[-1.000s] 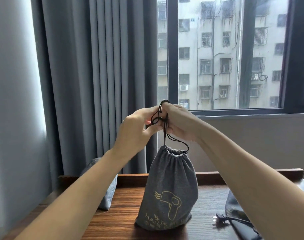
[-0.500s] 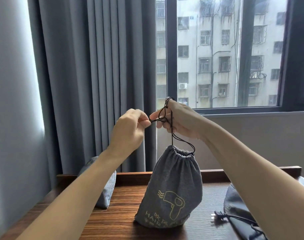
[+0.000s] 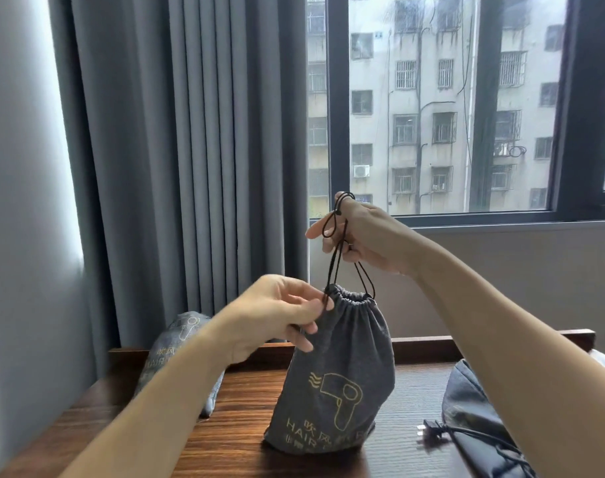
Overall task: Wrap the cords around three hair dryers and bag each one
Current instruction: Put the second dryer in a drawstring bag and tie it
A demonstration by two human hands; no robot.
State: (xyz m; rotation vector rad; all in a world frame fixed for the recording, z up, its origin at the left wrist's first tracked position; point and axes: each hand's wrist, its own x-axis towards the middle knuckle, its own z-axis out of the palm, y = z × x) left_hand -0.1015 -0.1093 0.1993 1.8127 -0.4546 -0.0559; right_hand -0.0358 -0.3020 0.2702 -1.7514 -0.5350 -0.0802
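Note:
A grey drawstring bag (image 3: 342, 381) with a yellow hair-dryer print stands upright on the wooden table (image 3: 232, 439), its mouth cinched tight. Its black drawstring (image 3: 335, 250) runs up from the mouth. My right hand (image 3: 366, 236) holds the drawstring loops above the bag. My left hand (image 3: 276, 312) pinches the cord at the left side of the gathered mouth. A second grey bag (image 3: 176, 350) leans at the back left, partly behind my left forearm. A third grey bag (image 3: 466, 412) lies at the right with a black cord and plug (image 3: 428, 427) sticking out of it. No hair dryer itself is visible.
Grey curtains (image 3: 176, 160) hang behind the table on the left. A window (image 3: 432, 105) with a dark frame fills the back right. A raised wooden ledge (image 3: 421, 346) runs along the table's far edge.
My left hand has dropped from the cord loops near my right hand down to the bag's mouth. My right hand has stayed up, holding the drawstring.

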